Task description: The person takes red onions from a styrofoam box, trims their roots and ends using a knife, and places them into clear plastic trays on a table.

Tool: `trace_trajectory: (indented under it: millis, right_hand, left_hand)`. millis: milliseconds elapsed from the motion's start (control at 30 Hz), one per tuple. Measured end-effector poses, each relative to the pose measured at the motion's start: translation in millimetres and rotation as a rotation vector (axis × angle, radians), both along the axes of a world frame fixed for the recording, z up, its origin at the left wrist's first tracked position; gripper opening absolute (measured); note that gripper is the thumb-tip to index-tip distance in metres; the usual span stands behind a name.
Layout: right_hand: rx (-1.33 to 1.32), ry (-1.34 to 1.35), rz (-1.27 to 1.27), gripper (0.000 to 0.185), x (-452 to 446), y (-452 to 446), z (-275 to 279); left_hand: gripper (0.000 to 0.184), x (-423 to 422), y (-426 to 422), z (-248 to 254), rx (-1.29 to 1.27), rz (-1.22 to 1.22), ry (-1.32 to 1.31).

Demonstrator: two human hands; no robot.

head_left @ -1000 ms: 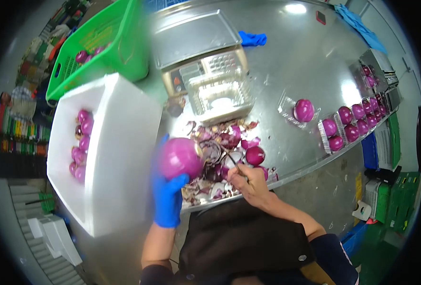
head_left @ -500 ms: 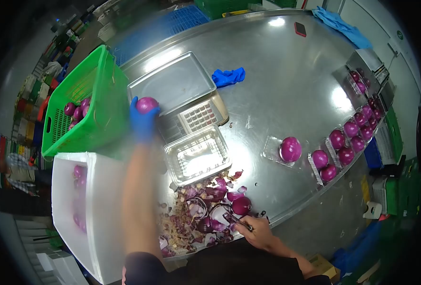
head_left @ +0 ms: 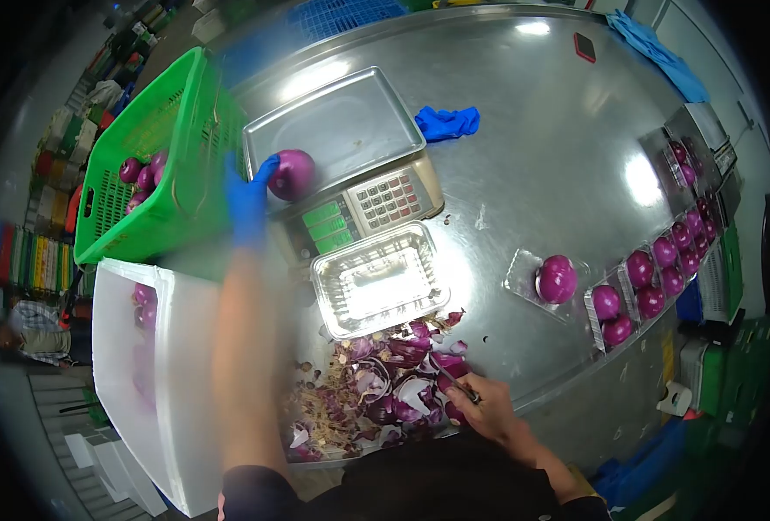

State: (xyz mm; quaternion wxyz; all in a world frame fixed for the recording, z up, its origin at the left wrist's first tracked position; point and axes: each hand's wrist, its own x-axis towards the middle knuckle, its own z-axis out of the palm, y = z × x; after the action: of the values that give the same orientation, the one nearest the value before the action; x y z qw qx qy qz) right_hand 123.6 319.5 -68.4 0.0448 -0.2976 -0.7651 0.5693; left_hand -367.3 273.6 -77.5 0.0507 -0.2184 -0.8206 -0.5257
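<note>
Right hand [head_left: 489, 410]: fingers were clamped on a knife [head_left: 460, 385], by the desk's [head_left: 532, 191] near edge
Peelings [head_left: 337, 404]: lay heaped along that edge
Tray [head_left: 380, 278]: sat beyond them
Left hand [head_left: 251, 195]: gloved fingers touched the onion [head_left: 293, 175]; I couldn't tell whether they gripped
Onion: was at the scale pan's [head_left: 341, 130] near-left corner

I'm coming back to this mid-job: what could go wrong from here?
The onion is round and at the edge of the flat scale pan; if the left hand lets go, it might roll off.

The bare right hand holds what looks like a knife; a slip could cut it.

Peelings crowd the clear tray, so scraps could get in.
</note>
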Motion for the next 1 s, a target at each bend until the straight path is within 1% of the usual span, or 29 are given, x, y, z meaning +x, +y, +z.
trace_trajectory:
  millis: [133, 233, 333, 433, 533, 633, 733, 767, 800, 833, 900, 967, 1000]
  right_hand:
    - [0.0, -0.017, -0.003, 0.016, 0.2, 2.7, -1.8]
    - [0.04, 0.009, -0.012, 0.016, 0.3, 4.6, -4.4]
    - [0.075, -0.011, -0.01, 0.016, 2.0, 6.9, -10.2]
    - [0.087, -0.008, -0.016, 0.016, 0.9, 9.6, -11.9]
    - [0.089, -0.016, -0.024, 0.017, 0.2, 11.2, -14.3]
    - [0.069, -0.059, -0.014, 0.016, -1.9, 13.9, -13.5]
    - [0.142, -0.007, 0.018, 0.017, -2.7, 14.4, -16.1]
    - [0.172, 0.014, 0.007, 0.016, -0.7, 14.5, -18.1]
    - [0.202, 0.026, -0.013, 0.017, 0.0, 15.7, -21.5]
    - [0.233, 0.034, -0.034, 0.017, 2.3, 18.9, -24.1]
    - [0.368, 0.142, -0.218, 0.019, 6.5, 35.7, -26.4]
    - [0.399, 0.112, -0.473, 0.024, 16.6, 63.6, -32.3]
    - [0.433, 0.087, -0.575, 0.028, 21.4, 81.2, -32.0]
  left_hand:
    - [0.102, -0.2, 0.7, -2.5, 0.045, 0.017, 0.037]
    - [0.101, 4.5, 1.7, -1.6, 0.033, 0.014, 0.038]
    - [0.102, 2.7, 1.0, -6.3, 0.011, 0.017, 0.015]
    - [0.105, -2.1, 2.0, -12.5, 0.101, -0.014, -0.06]
    - [0.104, -0.9, 6.1, -8.8, 0.091, -0.056, -0.059]
    - [0.104, 5.3, 17.5, -4.7, 0.016, -0.164, -0.052]
    - [0.106, -1.1, 33.1, -22.3, -0.127, -0.284, 0.145]
    - [0.106, 7.7, 38.1, -14.7, -0.148, -0.331, 0.107]
    - [0.101, 7.0, 45.6, -19.7, -0.198, -0.385, 0.115]
    - [0.093, 37.1, 58.0, -1.4, -0.052, -0.474, -0.188]
    - [0.084, 9.3, 63.2, -24.9, 0.019, -0.444, -0.084]
    - [0.084, -8.0, 66.8, -32.9, -0.084, -0.36, 0.053]
    - [0.085, -2.4, 67.9, -26.6, -0.085, -0.319, -0.006]
